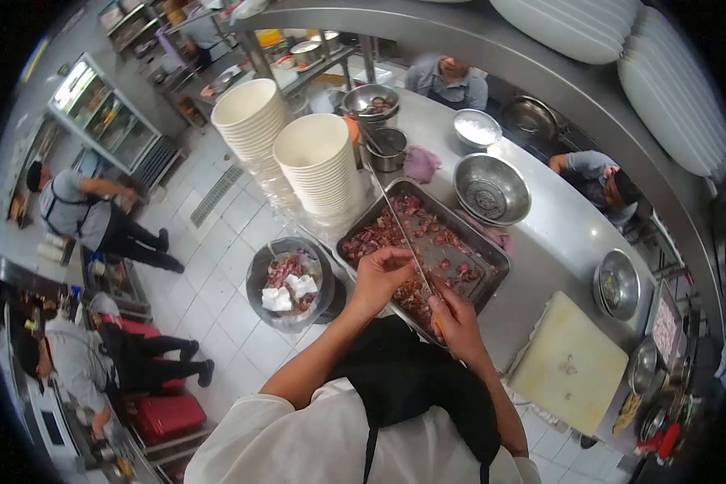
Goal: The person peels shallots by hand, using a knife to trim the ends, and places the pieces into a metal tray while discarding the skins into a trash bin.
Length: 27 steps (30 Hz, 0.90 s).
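Observation:
A long thin metal blade [401, 223] with an orange-yellow handle slants over a metal tray [492, 282] of reddish chopped meat pieces [391, 222]. My right hand [455, 321] is closed round its handle end, above the tray's near right side. Over the tray's near left side is my left hand [385, 277], its fingers bent together against or just beside the blade. Whether they pinch something there is hidden. The blade's far end reaches past the tray's back rim.
Left of the tray stand a lined bin [256, 290] with scraps and stacked white tubs [315, 153]. A steel bowl [492, 189], a pink cloth [421, 164] and a cutting board [569, 363] lie on the counter [540, 266]. Several people work around; a plate shelf [460, 28] hangs overhead.

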### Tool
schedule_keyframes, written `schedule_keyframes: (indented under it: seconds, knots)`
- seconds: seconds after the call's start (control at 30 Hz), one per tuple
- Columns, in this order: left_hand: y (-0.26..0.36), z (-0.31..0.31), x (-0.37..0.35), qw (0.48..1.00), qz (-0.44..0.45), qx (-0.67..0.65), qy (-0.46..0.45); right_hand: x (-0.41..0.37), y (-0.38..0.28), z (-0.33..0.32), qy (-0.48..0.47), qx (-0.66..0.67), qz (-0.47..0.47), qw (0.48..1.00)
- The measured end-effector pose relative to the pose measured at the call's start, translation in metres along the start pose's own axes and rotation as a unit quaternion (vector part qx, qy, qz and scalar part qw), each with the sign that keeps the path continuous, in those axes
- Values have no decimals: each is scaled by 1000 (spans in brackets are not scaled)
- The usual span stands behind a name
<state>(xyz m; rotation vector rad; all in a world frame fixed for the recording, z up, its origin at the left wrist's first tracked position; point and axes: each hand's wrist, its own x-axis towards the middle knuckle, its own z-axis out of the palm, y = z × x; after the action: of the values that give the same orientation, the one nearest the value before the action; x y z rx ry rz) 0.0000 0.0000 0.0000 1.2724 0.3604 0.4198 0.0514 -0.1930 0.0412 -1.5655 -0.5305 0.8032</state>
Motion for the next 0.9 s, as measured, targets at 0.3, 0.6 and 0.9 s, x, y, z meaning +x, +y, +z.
schedule_keyframes:
  seconds: [0.3, 0.6, 0.9]
  knots:
    - [17, -1, 21, 989, 90, 115, -10, 27, -13, 32, 75, 71, 43, 994]
    - [11, -33, 21, 994, -42, -51, -84, 65, -7, 57, 205, 164, 108, 959]
    - [-26, -55, 34, 995, -23, -66, -69, 64, 20, 55, 246, 151, 180, 940]
